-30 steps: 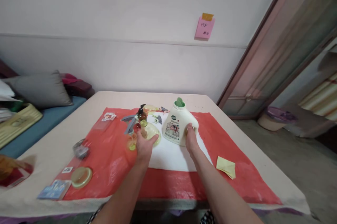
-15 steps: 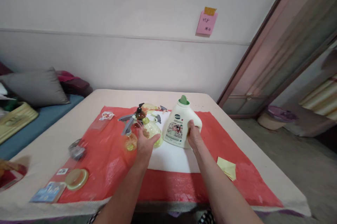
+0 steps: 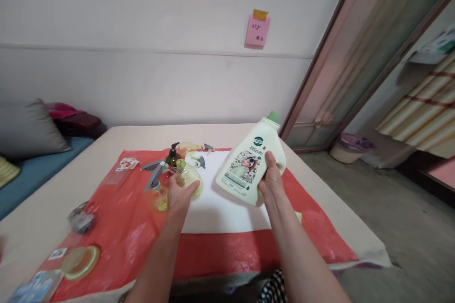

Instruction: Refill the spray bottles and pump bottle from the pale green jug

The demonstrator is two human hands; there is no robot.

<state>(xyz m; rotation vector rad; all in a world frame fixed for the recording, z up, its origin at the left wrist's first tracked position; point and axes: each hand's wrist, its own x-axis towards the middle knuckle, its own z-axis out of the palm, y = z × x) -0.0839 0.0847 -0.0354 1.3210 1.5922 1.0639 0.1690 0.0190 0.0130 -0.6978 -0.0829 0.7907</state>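
A large cream laundry detergent jug point(image 3: 245, 163) with a green spout at its open neck is tilted to the right above the white sheet. My right hand point(image 3: 273, 177) is wrapped round its handle. My left hand point(image 3: 180, 195) is closed around a see-through yellow bottle point(image 3: 192, 177), its thumb across the front; some fingers are hidden. Just left of that hand stands a small clear bottle point(image 3: 160, 196) beneath grey spray heads point(image 3: 155, 170). A dark brown pump bottle point(image 3: 173, 157) is behind my left hand.
Another yellow spray bottle point(image 3: 188, 146) lies at the back, near a loose grey trigger head point(image 3: 199, 161). A white sheet point(image 3: 220, 217) lies on the red cloth point(image 3: 135, 232). At left are a round lid point(image 3: 81, 262) and a crumpled grey item point(image 3: 81, 220).
The jug has gone from nearly upright to tilted right, raised a little by my right hand. My left hand has closed on the yellow bottle. The view has turned right.
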